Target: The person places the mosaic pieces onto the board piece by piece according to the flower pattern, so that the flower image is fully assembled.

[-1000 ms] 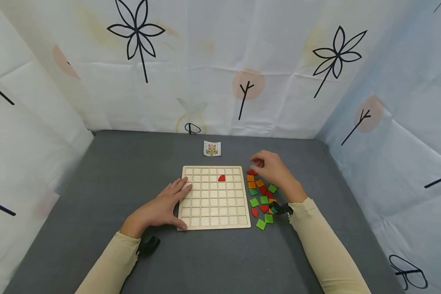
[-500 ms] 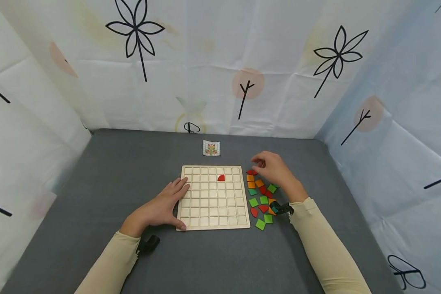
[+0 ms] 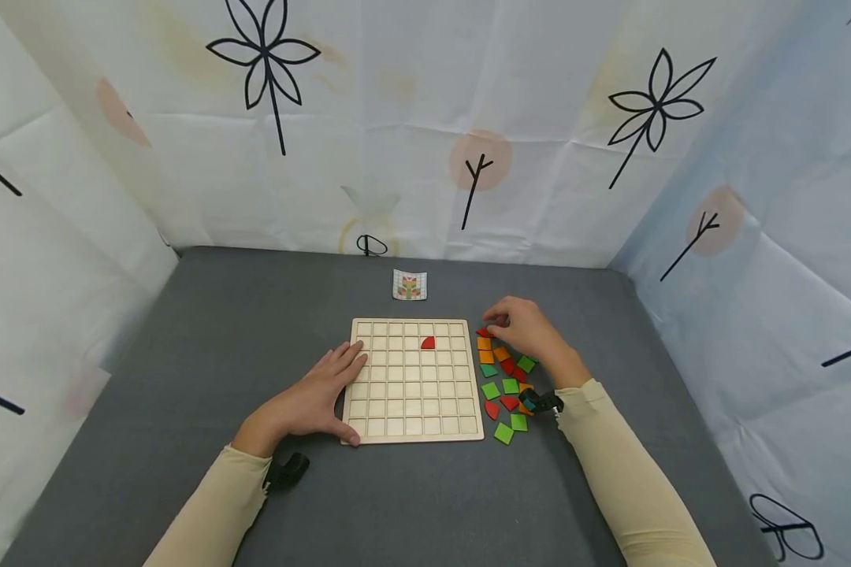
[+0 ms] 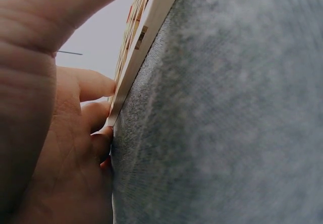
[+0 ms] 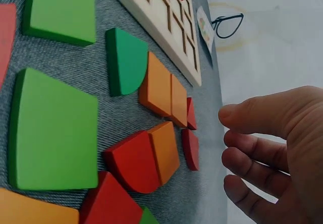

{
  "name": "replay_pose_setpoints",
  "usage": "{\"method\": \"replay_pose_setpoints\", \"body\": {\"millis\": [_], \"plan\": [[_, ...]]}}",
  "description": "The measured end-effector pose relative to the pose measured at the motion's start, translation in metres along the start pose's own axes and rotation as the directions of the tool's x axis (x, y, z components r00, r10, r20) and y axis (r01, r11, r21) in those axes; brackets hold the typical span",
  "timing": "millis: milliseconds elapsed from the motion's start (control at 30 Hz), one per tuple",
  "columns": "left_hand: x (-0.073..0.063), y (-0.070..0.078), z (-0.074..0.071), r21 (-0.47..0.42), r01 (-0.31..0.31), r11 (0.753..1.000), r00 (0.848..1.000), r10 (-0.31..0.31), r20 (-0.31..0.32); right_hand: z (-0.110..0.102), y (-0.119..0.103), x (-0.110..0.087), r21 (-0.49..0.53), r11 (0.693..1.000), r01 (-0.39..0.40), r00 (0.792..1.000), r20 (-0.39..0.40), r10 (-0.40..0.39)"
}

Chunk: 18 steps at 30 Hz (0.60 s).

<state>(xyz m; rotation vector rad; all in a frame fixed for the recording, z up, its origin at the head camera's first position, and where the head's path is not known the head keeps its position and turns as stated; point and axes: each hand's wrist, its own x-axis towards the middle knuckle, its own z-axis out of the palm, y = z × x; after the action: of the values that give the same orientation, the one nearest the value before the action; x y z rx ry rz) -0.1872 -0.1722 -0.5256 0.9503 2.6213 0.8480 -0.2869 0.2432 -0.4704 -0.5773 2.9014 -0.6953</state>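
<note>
A light wooden grid board (image 3: pixel 404 383) lies on the grey table, a red quarter-round tile (image 3: pixel 428 343) in one of its upper cells. My left hand (image 3: pixel 315 398) rests along the board's left side, fingers spread on its edge and thumb at the near corner. The left wrist view shows those fingers against the board's side wall (image 4: pixel 146 37). Just past the board's far right corner, my right hand (image 3: pixel 528 324) hovers over red tiles (image 3: pixel 482 332). In the right wrist view its thumb and loosely bent fingers stand apart, with nothing seen between them; red tiles (image 5: pixel 190 150) lie just beyond the fingertips.
Right of the board lie several loose tiles: orange squares (image 3: pixel 484 344), light green squares (image 3: pixel 503 433), red quarter-rounds (image 3: pixel 492 409) and a darker green one (image 3: pixel 488 370). Behind the board is a small pattern card (image 3: pixel 409 286). Printed cloth (image 3: pixel 397 157) hangs behind the table.
My right hand has come slightly down and nearer over the red tiles, hiding more of them. The left hand and board stay put.
</note>
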Motion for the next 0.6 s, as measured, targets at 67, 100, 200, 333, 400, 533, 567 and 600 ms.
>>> {"method": "replay_pose_setpoints", "body": {"millis": [67, 100, 200, 333, 400, 533, 567, 600], "plan": [[0.0000, -0.0005, 0.0000, 0.000, -0.002, 1.000, 1.000, 0.002, 0.003, 0.0026, 0.0013, 0.0018, -0.011, 1.000, 0.000, 1.000, 0.007, 0.000], [0.0000, -0.0007, -0.0001, 0.001, -0.005, 1.000, 1.000, 0.005, 0.001, 0.0037, 0.0018, 0.0024, -0.013, 1.000, -0.001, 1.000, 0.011, 0.001], [0.0004, -0.0008, 0.0007, -0.015, -0.007, 1.000, 1.000, 0.007, 0.001, 0.0069, 0.0034, 0.0018, -0.005, 1.000, -0.013, 1.000, 0.025, 0.013], [0.0002, 0.0001, -0.0009, -0.017, -0.008, 1.000, 1.000, 0.008, -0.003, 0.0069, 0.0027, 0.0015, -0.007, 0.999, -0.033, 0.999, 0.042, 0.033], [-0.0001, 0.0005, -0.0015, -0.016, -0.003, 1.000, 1.000, 0.003, 0.003, 0.0069, 0.0032, 0.0023, -0.021, 0.999, -0.037, 0.998, 0.050, 0.038], [-0.0009, 0.0008, -0.0020, -0.017, 0.010, 1.000, 1.000, -0.010, 0.009, 0.0074, 0.0024, 0.0030, -0.039, 0.998, -0.043, 0.997, 0.060, 0.045], [-0.0010, 0.0008, -0.0020, -0.019, 0.011, 1.000, 1.000, -0.011, 0.008, 0.0074, 0.0022, 0.0032, -0.043, 0.998, -0.045, 0.997, 0.060, 0.047], [-0.0010, 0.0008, -0.0020, -0.020, 0.011, 1.000, 1.000, -0.011, 0.008, 0.0073, 0.0016, 0.0032, -0.043, 0.998, -0.049, 0.997, 0.060, 0.052]]}}
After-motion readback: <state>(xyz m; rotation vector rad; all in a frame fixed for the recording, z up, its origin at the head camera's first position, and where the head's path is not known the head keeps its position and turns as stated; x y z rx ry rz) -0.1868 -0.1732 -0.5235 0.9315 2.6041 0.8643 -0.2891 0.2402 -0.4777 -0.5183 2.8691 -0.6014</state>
